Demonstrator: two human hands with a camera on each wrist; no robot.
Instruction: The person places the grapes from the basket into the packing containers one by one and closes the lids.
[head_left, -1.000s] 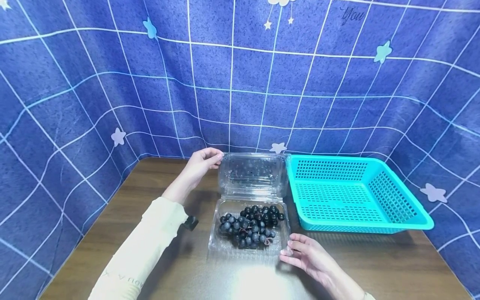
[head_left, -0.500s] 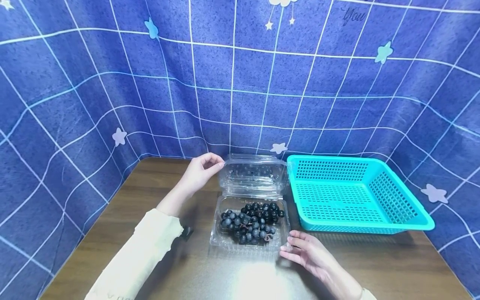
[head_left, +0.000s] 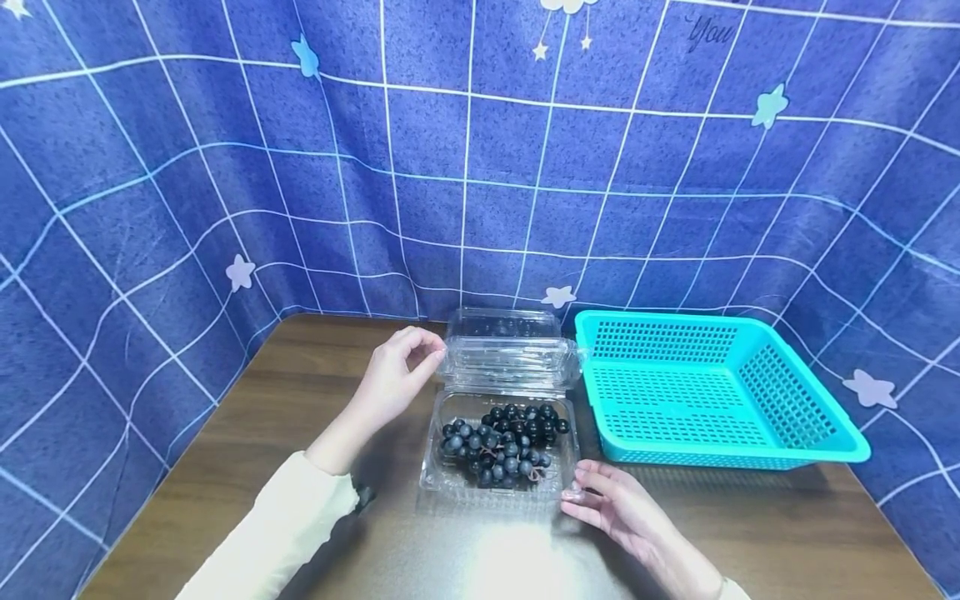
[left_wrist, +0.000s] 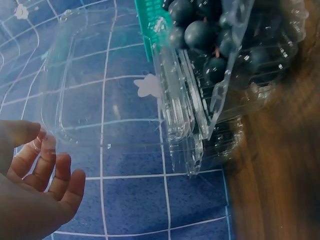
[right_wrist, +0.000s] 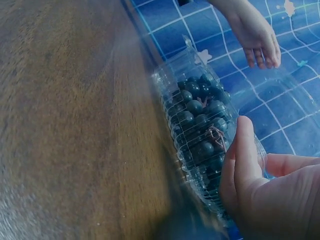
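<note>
A clear plastic clamshell box (head_left: pixel 432 477) stands on the table with its hinge on the far side. Dark grapes (head_left: pixel 501 448) on stems lie in its base. Its hinged lid (head_left: pixel 513 360) is raised and leans toward me over the back of the base. My left hand (head_left: pixel 393 375) pinches the lid's left corner between thumb and forefinger; the left wrist view shows the other fingers loosely curled. At the base's near right corner, my right hand (head_left: pixel 618 510) holds the box between thumb and fingers. The right wrist view shows the thumb (right_wrist: pixel 245 145) along the box's side.
A turquoise plastic basket (head_left: pixel 720 454) with slotted walls stands right of the box, close to the lid's right edge. Beneath everything is a brown wooden table (head_left: pixel 300 367). A blue curtain (head_left: pixel 495 167) with white grid lines and stars hangs behind and at both sides.
My left hand has moved down and nearer, tipping the raised lid toward me over the base. The right hand stays at the near right corner; the grapes and basket have not moved.
</note>
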